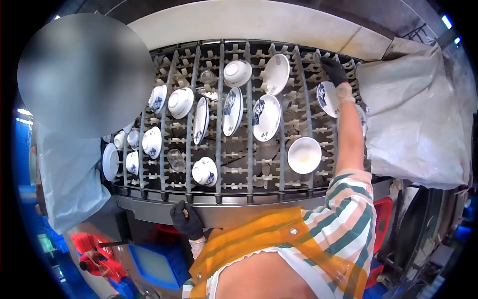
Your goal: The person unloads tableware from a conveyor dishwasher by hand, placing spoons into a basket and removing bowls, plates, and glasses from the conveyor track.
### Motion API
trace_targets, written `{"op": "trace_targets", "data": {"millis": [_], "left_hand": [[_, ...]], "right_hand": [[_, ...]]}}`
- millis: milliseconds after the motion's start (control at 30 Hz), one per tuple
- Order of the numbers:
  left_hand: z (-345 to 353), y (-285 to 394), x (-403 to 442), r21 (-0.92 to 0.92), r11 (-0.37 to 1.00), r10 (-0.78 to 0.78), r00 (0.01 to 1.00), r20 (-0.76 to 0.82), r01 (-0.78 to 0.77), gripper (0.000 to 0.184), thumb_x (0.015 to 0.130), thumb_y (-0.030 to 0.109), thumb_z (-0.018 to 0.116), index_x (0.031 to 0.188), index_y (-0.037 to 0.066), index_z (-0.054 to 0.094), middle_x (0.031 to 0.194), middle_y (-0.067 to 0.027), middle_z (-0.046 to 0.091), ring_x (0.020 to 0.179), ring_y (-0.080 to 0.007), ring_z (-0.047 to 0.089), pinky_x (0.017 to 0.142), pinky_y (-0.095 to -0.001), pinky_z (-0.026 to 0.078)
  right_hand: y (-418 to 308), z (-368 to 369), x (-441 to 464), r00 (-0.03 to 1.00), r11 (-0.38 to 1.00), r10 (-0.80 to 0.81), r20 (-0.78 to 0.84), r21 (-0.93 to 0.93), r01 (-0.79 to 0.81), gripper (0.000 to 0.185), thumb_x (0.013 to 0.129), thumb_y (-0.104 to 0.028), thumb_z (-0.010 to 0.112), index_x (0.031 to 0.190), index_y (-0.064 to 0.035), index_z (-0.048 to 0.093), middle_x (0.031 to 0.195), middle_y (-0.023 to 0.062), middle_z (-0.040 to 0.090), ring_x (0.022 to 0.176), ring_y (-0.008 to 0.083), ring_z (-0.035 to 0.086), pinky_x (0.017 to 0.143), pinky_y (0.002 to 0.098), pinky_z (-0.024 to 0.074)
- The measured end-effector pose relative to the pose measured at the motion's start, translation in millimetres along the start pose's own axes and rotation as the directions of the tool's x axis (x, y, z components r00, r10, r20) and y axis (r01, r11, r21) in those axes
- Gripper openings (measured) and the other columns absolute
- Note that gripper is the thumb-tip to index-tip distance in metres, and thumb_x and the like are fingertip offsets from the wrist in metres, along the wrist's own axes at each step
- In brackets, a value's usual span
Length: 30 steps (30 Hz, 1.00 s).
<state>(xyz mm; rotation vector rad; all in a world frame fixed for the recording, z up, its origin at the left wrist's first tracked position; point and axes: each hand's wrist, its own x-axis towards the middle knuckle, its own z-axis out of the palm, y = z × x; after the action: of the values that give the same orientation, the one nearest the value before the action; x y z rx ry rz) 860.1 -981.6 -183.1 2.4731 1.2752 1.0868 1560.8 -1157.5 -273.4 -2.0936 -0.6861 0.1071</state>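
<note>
Because a blurred disc (85,74) covers the upper left, whatever lies behind it cannot be made out, and it hides some of the nearby crockery too. Below it, a white plate (110,162) and a small patterned cup (132,162) sit at the left end of the pegged conveyor (218,149). A clear glass (176,160) farther right is hard to see against the dark gaps. The black-gloved left hand (187,219) is at the metal front ledge (149,210), below that glass and a blue-patterned bowl (204,172). Its fingers are curled in; a tan patch shows among them, but I cannot tell whether it is something held. Mid-belt, three oval plates (267,117) lean between the pegs, and a white bowl (304,155) with a yellowish stain faces up. Beyond it, the blue-patterned plate (326,99) lies just below the black-gloved right hand (334,71), beside the wrist. That hand reaches to the far pegs, its fingertips lost against the dark belt, so I cannot tell how far they part or what they touch. The forearm partly hides a pale item behind it, and a plastic sheet (416,114) hangs rightmost.
</note>
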Motion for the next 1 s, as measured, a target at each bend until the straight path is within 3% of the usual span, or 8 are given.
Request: {"op": "trace_targets", "data": {"millis": [167,333,433,500,667,900,933,1000], "left_hand": [[-3.9,13.7,0.0,0.020,1.000,-0.011,1.000,0.015,0.011,0.017,0.079,0.000,0.066,0.096,0.001,0.064,0.089,-0.0148,0.061,0.080,-0.0294,0.060,0.070,-0.0380,0.049],[-7.1,33.6,5.5,-0.008,1.000,-0.020,0.999,0.027,0.020,0.015,0.080,0.000,0.065,0.095,0.002,0.065,0.089,-0.0140,0.061,0.081,-0.0282,0.061,0.071,-0.0372,0.049],[-10.4,41.0,5.1,-0.045,0.996,-0.071,0.997,0.031,0.072,0.014,0.080,0.001,0.066,0.094,0.002,0.066,0.089,-0.0134,0.061,0.081,-0.0273,0.061,0.070,-0.0356,0.049],[-8.3,35.3,0.8,-0.086,0.995,-0.041,0.999,0.034,0.043,0.015,0.079,0.002,0.067,0.094,0.001,0.066,0.090,-0.0128,0.061,0.080,-0.0270,0.061,0.070,-0.0349,0.049],[-9.5,44.0,-0.8,-0.121,0.992,-0.041,0.999,-0.016,0.039,0.024,0.071,0.003,0.068,0.094,0.007,0.066,0.088,-0.0130,0.061,0.076,-0.0299,0.062,0.068,-0.0369,0.050],[-10.8,46.0,-5.3,-0.127,0.990,0.057,0.996,-0.071,-0.066,0.019,0.074,0.010,0.065,0.093,0.010,0.063,0.083,-0.0095,0.059,0.076,-0.0290,0.060,0.066,-0.0384,0.049],[-8.9,44.5,-6.9,-0.095,0.995,0.032,0.994,-0.100,-0.041,0.019,0.074,0.010,0.065,0.093,0.010,0.063,0.083,-0.0095,0.059,0.076,-0.0290,0.060,0.066,-0.0384,0.049],[0.2,46.2,-12.2,-0.085,0.996,0.005,0.998,-0.058,-0.010,0.014,0.076,0.011,0.063,0.090,0.011,0.059,0.079,-0.0089,0.057,0.074,-0.0285,0.059,0.065,-0.0396,0.048]], "right_hand": [[-14.3,-58.4,-75.9,0.953,0.872,-0.001,0.304,-0.465,0.149,0.053,0.073,-0.030,0.076,0.119,-0.0060,0.062,0.112,0.0164,0.064,0.108,0.0288,0.059,0.098,0.0362,0.0412],[-42.0,-80.4,-77.9,0.989,0.928,0.145,-0.012,-0.346,-0.140,0.042,0.072,-0.025,0.077,0.108,-0.0051,0.067,0.092,0.0119,0.071,0.080,0.0228,0.067,0.075,0.0332,0.0519],[-80.8,-66.2,-83.7,0.973,0.973,-0.057,-0.225,-0.231,0.004,0.027,0.080,-0.023,0.070,0.099,-0.0035,0.069,0.087,0.0100,0.070,0.074,0.0181,0.066,0.067,0.0302,0.0504],[-86.1,-60.4,-95.7,0.990,0.983,0.123,0.071,0.130,-0.131,0.023,0.086,-0.023,0.064,0.093,-0.0016,0.068,0.078,0.0045,0.067,0.067,0.0111,0.060,0.060,0.0254,0.0466],[-76.7,-15.0,-144.9,0.845,0.992,0.088,0.527,-0.122,-0.027,0.029,0.087,-0.022,0.061,0.104,0.0014,0.064,0.089,0.0073,0.066,0.076,0.0160,0.060,0.064,0.0295,0.0482],[-96.6,-85.3,-190.7,0.981,0.987,0.153,0.123,0.031,-0.158,0.038,0.083,-0.021,0.060,0.113,0.0025,0.061,0.105,0.0142,0.066,0.091,0.0308,0.064,0.075,0.0413,0.0528],[-146.2,-77.8,-197.0,0.978,0.945,0.206,0.033,-0.266,-0.190,0.036,0.082,-0.010,0.063,0.115,0.0037,0.057,0.108,0.0158,0.062,0.093,0.0251,0.063,0.071,0.0387,0.0549],[-140.6,-57.1,-198.5,0.997,0.930,-0.073,-0.027,-0.362,0.059,0.036,0.087,-0.019,0.060,0.117,0.0011,0.058,0.112,0.0161,0.062,0.098,0.0272,0.062,0.083,0.0374,0.0501]]}}
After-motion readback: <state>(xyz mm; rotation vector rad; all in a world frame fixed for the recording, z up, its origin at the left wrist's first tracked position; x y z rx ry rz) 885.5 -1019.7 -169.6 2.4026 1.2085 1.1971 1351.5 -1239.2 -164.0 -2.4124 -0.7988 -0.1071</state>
